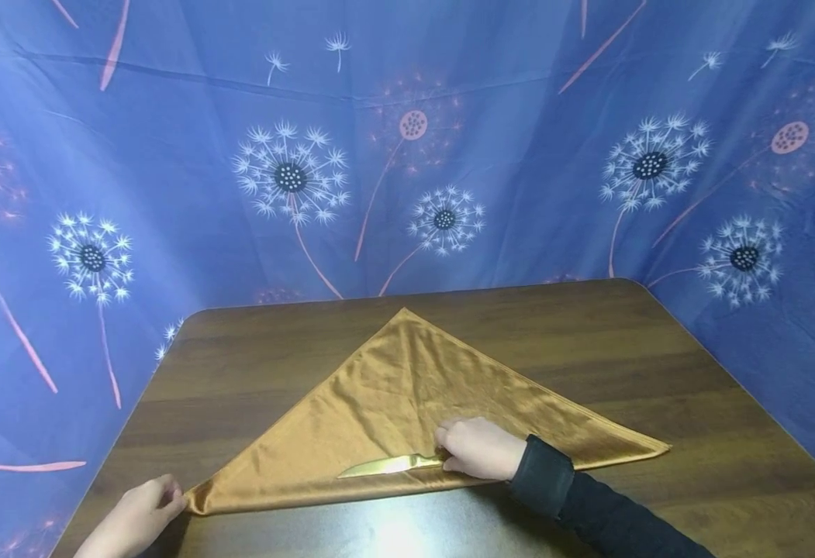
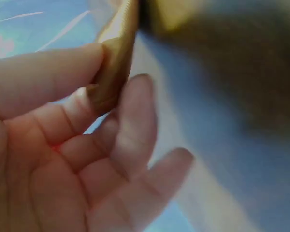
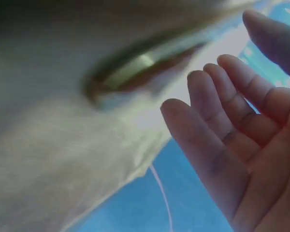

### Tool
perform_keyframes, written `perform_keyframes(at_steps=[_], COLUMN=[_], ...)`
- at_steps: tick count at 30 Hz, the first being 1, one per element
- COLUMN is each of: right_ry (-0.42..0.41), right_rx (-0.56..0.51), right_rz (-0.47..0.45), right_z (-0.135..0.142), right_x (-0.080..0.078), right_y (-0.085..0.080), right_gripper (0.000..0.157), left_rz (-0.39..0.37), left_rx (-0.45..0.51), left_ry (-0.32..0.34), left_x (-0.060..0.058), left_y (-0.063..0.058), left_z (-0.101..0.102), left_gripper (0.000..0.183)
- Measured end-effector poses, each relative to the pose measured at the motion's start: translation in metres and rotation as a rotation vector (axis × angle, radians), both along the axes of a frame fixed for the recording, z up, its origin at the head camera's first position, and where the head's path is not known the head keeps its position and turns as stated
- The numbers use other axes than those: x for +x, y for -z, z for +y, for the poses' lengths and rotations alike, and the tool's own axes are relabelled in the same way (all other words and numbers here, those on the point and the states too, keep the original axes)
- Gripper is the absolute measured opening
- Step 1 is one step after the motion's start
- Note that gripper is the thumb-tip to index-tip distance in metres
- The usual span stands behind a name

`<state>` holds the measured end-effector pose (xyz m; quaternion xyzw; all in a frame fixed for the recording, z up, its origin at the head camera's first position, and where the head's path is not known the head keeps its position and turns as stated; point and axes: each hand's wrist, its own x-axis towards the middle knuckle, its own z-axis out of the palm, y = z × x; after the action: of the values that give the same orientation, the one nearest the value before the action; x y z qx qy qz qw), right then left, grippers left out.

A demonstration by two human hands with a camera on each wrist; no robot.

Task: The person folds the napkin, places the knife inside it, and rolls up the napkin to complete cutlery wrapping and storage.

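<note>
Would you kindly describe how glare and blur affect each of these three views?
Head view: bright glare on the near part of the table, gold knife and gold cloth fairly sharp; left wrist view: right side badly blurred, left hand clearer; right wrist view: left side pale and smeared, a shiny elongated shape out of focus, right hand clearer.

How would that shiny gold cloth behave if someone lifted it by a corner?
The gold cloth would likely hang limp: its corner bunches softly in the left hand. Its glossy sheen suggests it may slide easily. Wrinkles and thin edges hint it's probably light.
</note>
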<state>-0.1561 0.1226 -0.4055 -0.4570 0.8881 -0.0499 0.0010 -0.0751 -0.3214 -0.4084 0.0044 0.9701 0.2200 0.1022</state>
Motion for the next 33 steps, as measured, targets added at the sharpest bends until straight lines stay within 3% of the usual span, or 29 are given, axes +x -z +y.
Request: perform_keyframes(at_steps=[7, 12, 15, 19, 25, 28, 33], right_ry=[0.055, 0.095, 0.128, 0.175, 0.199, 0.202, 0.208], right_rx=[-0.237, -0.492, -0.649, -0.786, -0.87, -0.864, -0.832], right_rz=[-0.007, -0.013, -0.088, -0.225, -0.361, -0.375, -0.319], right_z=[-0.007, -0.024, -0.038, -0.054, -0.067, -0.071, -0.07], right_x=[-0.002, -0.002, 0.0, 0.005, 0.009, 0.011, 0.011], right_y=[-0.023, -0.039, -0.047, -0.053, -0.053, -0.051, -0.046], right_gripper=[0.013, 0.006, 0.005, 0.013, 0.03, 0.032, 0.024], left_rz=[0.351, 0.449, 0.494, 0.481, 0.438, 0.428, 0.43], left_rx=[0.064, 0.143, 0.211, 0.339, 0.477, 0.506, 0.541], left_ry=[-0.027, -0.016, 0.006, 0.054, 0.153, 0.218, 0.326], left_x=[-0.007, -0.023, -0.034, -0.045, -0.056, -0.056, -0.054], left_y=[-0.029, -0.058, -0.069, -0.078, -0.076, -0.072, -0.065], left_z=[0.032, 0.076, 0.104, 0.141, 0.187, 0.202, 0.216], left_gripper=[0.011, 0.01, 0.012, 0.01, 0.007, 0.005, 0.003])
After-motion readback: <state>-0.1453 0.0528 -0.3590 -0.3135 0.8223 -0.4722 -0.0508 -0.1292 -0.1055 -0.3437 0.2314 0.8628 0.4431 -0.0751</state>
